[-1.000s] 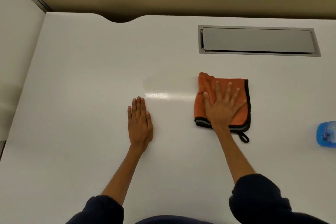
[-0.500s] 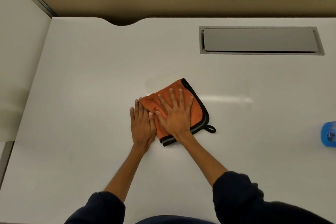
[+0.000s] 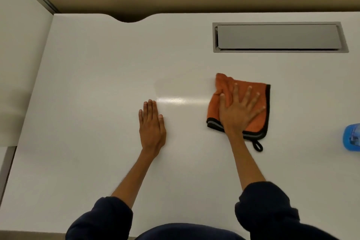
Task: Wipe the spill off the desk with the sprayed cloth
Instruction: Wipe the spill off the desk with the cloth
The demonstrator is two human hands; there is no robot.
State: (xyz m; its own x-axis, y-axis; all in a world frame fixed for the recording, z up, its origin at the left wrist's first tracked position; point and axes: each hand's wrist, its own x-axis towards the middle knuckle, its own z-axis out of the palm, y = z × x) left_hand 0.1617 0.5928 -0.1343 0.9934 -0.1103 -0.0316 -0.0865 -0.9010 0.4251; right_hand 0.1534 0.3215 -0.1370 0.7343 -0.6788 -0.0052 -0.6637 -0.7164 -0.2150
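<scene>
An orange cloth [image 3: 257, 91] with a black border and hanging loop lies flat on the white desk [image 3: 97, 84], right of centre. My right hand [image 3: 238, 111] presses down on it, fingers spread. My left hand [image 3: 152, 122] rests flat on the bare desk to the left, fingers together, holding nothing. Between the two hands a damp, shiny streak [image 3: 181, 100] shows on the surface.
A grey cable flap [image 3: 278, 37] is set into the desk at the back right. A blue spray bottle [image 3: 352, 136] pokes in at the right edge. A curved notch [image 3: 129, 19] cuts the desk's far edge. A white partition [image 3: 19, 45] borders the left side.
My right hand slid the cloth left until it touched my left hand, then swept it back right to where it began. The left hand stayed put.
</scene>
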